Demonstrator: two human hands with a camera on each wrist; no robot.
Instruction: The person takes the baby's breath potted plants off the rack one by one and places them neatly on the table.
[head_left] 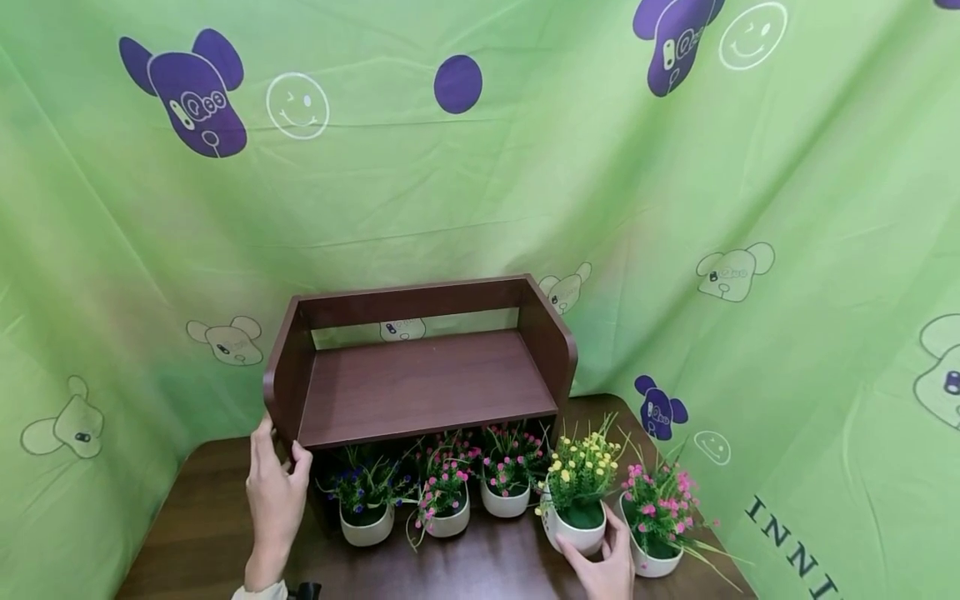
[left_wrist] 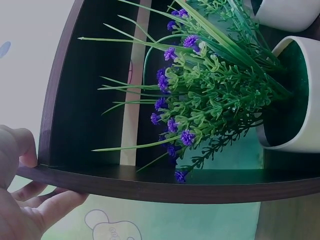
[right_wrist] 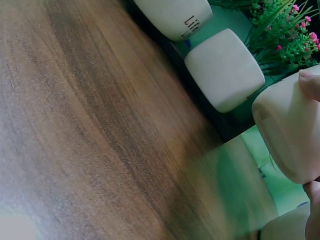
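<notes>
My left hand grips the left side of a dark brown wooden shelf near its upper board. In the left wrist view the thumb lies at the board's edge and the fingers sit against the outer face of the side panel. My right hand holds a white pot of yellow artificial flowers by its sides. The right wrist view shows this pot tilted, with its underside visible. It hangs near the shelf's front right corner, beside a white pot of pink flowers.
Under the upper board stand a pot of blue-purple flowers and two pots of pink flowers, one further forward than the other. The brown table carries everything. A green printed cloth hangs close behind and at both sides.
</notes>
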